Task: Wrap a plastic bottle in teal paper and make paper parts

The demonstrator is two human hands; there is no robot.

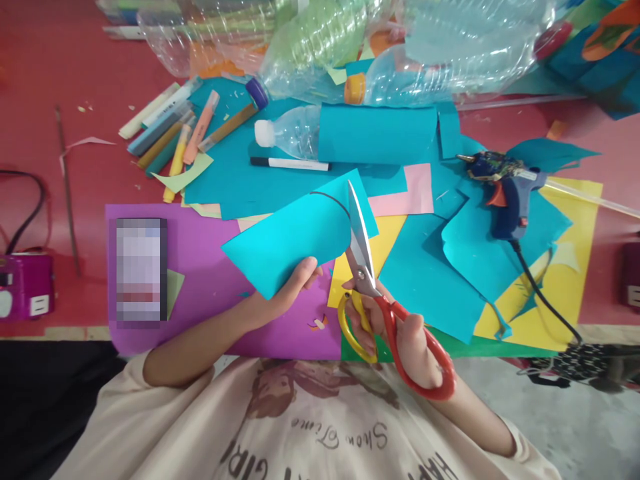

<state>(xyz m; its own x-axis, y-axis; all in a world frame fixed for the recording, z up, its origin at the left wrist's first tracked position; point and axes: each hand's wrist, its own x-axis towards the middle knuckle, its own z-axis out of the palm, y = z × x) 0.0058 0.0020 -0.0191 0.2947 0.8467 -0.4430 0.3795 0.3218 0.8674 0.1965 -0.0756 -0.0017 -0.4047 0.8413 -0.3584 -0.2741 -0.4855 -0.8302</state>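
My left hand (299, 277) pinches the lower edge of a blue sheet of paper (295, 233), thumb on top. A dark curved line is drawn near the sheet's upper right. In my right hand (400, 333) is a pair of scissors (367, 280) with one red and one yellow handle loop. Their blades point away from me and lie at the sheet's right part, along the curve, the lower blade partly behind the paper. Beyond the sheet lies a plastic bottle (295, 133) with a white cap, wrapped in blue paper. A black-and-white marker (293, 163) rests beside it.
A glue gun (515, 193) with a cord lies at right on blue paper (430, 280). Several markers (165, 133) are at the left back, large plastic bottles (440, 73) along the far side. A phone (140, 270) sits on purple paper (200, 267) at left.
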